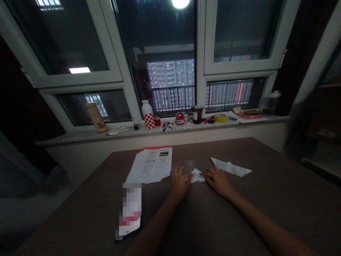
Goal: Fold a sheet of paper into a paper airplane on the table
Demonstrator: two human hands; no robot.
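A small piece of folded white paper (197, 176), roughly triangular with a pointed top, lies on the brown table. My left hand (180, 181) rests at its left side, thumb on the paper's edge and the other fingers bent on the tabletop. From the right, my right hand (217, 180) presses the opposite edge with its fingertips. Between them the two hands pin the paper flat. Just beyond my right hand lies a longer folded paper strip (233, 168) with slanted ends and a small raised peak.
A stack of printed sheets (150, 165) lies left of my hands. Nearer me is a phone (130, 211) with a blurred-out screen. Along the windowsill stand a checkered bottle (148, 114), a tan tumbler (95, 117), a dark drink cup (197, 115) and yellow tape (220, 118).
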